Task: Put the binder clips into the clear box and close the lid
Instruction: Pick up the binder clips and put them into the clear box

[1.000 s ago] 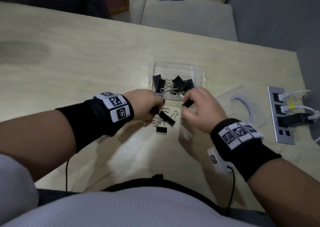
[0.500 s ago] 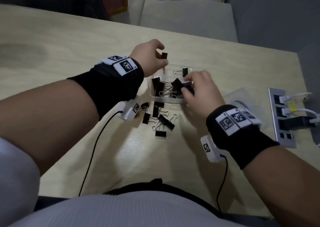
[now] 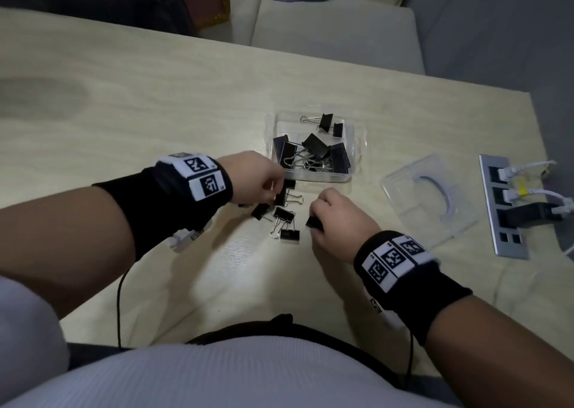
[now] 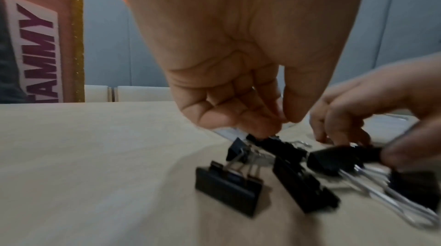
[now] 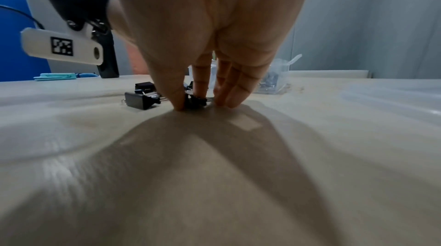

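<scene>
1. The right hand [image 3: 337, 221] is pinching one clip [image 3: 314, 223] between thumb and fingers [image 5: 223, 91], low on the counter [image 3: 155, 109].
2. The left hand [image 3: 254, 179] is curling its fingers [image 4: 238, 116] round another clip [image 3: 284, 193] in the loose pile [image 3: 284, 221].
3. The box [image 3: 352, 176] is sitting open just past the pile, away from the person, with about six clips already lying inside.
4. The left hand is nearer the box; the right hand's clip has to go up, forward and a little left.
5. The lid [image 3: 431, 202] is lying flat to the right of the box, nearest the right hand.
6. The counter is pale wood. A socket strip [image 3: 503, 243] with plugs is sitting at its right edge, and pale seats [image 3: 335, 28] are standing behind it.
7. Several clips are waiting outside, so the job looks about half done.
</scene>
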The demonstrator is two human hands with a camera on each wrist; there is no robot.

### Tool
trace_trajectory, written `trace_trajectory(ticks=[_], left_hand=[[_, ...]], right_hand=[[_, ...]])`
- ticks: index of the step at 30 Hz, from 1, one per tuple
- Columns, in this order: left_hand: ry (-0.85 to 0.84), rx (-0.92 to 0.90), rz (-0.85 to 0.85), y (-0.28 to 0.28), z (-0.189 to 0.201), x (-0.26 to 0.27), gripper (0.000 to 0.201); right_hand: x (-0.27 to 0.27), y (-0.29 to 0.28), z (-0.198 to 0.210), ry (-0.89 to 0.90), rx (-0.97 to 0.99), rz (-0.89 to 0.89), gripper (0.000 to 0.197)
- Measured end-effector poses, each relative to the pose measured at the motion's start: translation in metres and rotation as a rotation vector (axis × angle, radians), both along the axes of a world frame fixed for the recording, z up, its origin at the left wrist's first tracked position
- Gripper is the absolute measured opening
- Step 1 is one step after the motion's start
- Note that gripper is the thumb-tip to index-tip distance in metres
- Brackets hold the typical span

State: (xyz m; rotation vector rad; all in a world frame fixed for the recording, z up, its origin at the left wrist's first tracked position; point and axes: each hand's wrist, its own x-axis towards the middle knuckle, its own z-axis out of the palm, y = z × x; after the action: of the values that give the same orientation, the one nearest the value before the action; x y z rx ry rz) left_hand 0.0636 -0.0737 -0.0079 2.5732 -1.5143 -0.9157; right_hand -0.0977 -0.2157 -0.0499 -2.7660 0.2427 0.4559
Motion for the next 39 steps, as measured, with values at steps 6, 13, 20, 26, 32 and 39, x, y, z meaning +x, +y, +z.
trace_trajectory(ticks=[6, 13, 20, 26, 32, 39], left_hand=[[-0.161, 0.108, -0.149, 0.013, -0.016, -0.012, 0.068], [-0.179, 0.071, -0.171, 0.007, -0.019, -0.018, 0.044], [-0.211, 0.086, -0.214, 0.004, -0.016, -0.019, 0.039], [-0.183, 0.068, -0.161, 0.006, -0.019, -0.015, 0.038], [-0.18, 0.071, -0.112, 0.01, -0.022, -0.014, 0.035], [-0.141, 0.102, -0.059, 0.009, -0.019, -0.018, 0.039]], right_hand=[[-0.003, -0.009, 0.013, -0.009, 0.094, -0.092, 0.023], [0.02, -0.014, 0.045, -0.284, 0.24, -0.147, 0.021], [0.069, -0.038, 0.061, -0.474, 0.264, -0.49, 0.044], [0.045, -0.01, 0.048, -0.261, 0.142, -0.096, 0.018], [-0.003, 0.017, 0.008, 0.023, 0.019, 0.312, 0.033], [-0.011, 0.017, 0.0, -0.029, -0.017, 0.084, 0.02]])
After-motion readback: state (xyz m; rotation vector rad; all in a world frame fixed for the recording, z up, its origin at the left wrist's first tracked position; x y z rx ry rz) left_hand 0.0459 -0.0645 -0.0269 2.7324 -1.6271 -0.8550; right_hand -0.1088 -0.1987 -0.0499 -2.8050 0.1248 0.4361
